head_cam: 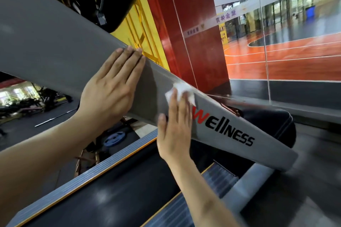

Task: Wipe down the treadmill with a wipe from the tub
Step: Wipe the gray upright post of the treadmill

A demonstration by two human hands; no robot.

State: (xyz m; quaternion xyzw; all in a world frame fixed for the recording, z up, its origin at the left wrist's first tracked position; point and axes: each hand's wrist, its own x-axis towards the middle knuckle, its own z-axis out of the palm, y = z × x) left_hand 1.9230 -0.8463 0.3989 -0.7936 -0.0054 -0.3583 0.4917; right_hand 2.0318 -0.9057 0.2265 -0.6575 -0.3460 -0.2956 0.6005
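A person's two bare hands work on the grey upright point(55, 29) of a treadmill, seen from a head-worn camera looking forward and down. The left hand point(108, 86) lies flat against the grey panel, fingers straight and close together, fingertips reaching the panel's upper edge; its grip holds nothing. The right hand point(175, 127) lies lower on the same panel, fingers extended and pressing a crumpled white wipe point(181, 91) flat onto the surface, the thumb spread out to the side; the wipe shows above and beside the fingertips, near the panel's upper edge. Just right of the hand the panel carries a "Wellness" logo point(223, 129), its first letter red and partly covered by the fingers, the rest black. Below the arms runs the black belt point(114, 191), bordered by ribbed grey side rails point(118, 155) with a yellow line. Beyond the lower end of the upright sits the black motor cover point(273, 120). Behind the machine stand a red column point(184, 24) and a glass wall point(295, 42), through which an orange-and-grey court point(276, 57) is visible. At left, dim gym equipment point(27, 103) and a blue weight plate point(115, 139) lie on the floor.
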